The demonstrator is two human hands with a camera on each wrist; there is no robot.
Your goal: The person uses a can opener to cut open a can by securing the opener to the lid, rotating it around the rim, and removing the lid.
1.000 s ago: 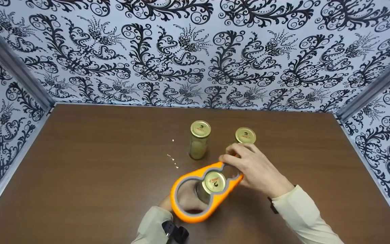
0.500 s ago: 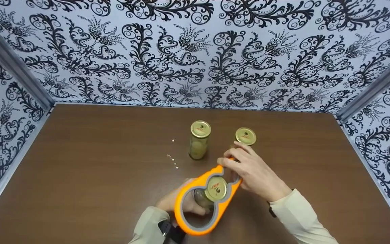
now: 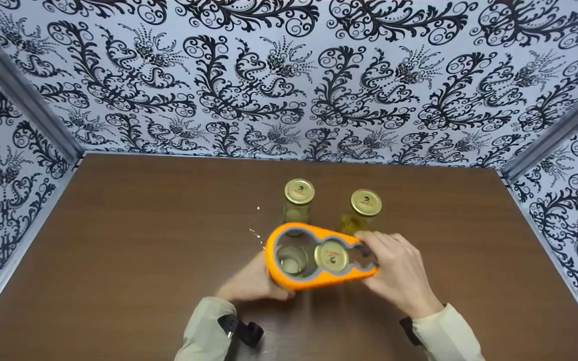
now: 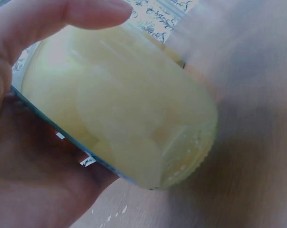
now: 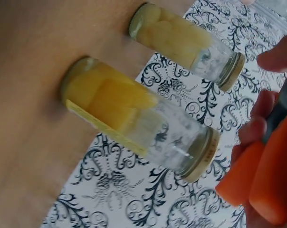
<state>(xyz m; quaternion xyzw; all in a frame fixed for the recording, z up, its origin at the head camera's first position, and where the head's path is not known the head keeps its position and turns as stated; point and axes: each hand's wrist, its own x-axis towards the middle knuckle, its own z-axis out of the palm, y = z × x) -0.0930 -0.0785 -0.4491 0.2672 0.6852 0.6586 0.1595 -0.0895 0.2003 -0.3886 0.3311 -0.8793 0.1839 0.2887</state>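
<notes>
My left hand (image 3: 256, 281) grips a glass jar (image 4: 119, 104) of pale fruit pieces; its thumb lies along the glass in the left wrist view. My right hand (image 3: 394, 268) holds the narrow end of an orange jar opener (image 3: 281, 281) with grey lining. A gold lid (image 3: 331, 256) sits in the opener's middle hole. Through the large hole shows the jar's round glass top (image 3: 293, 259), beside the lid, and it looks uncovered. The right wrist view shows the opener's orange handle (image 5: 276, 171) within my fingers.
Behind the opener stand two lidded jars: one of pale fruit (image 3: 299, 193), partly covered by the opener, and one of yellow fruit (image 5: 110, 99). Small light specks (image 3: 255, 233) lie on the brown table (image 3: 143, 240). Patterned walls (image 3: 289, 90) enclose the back and sides.
The opener has swung from slanting to nearly level and moved up in view, with the lid in it. The held jar now shows left of the lid instead of under it.
</notes>
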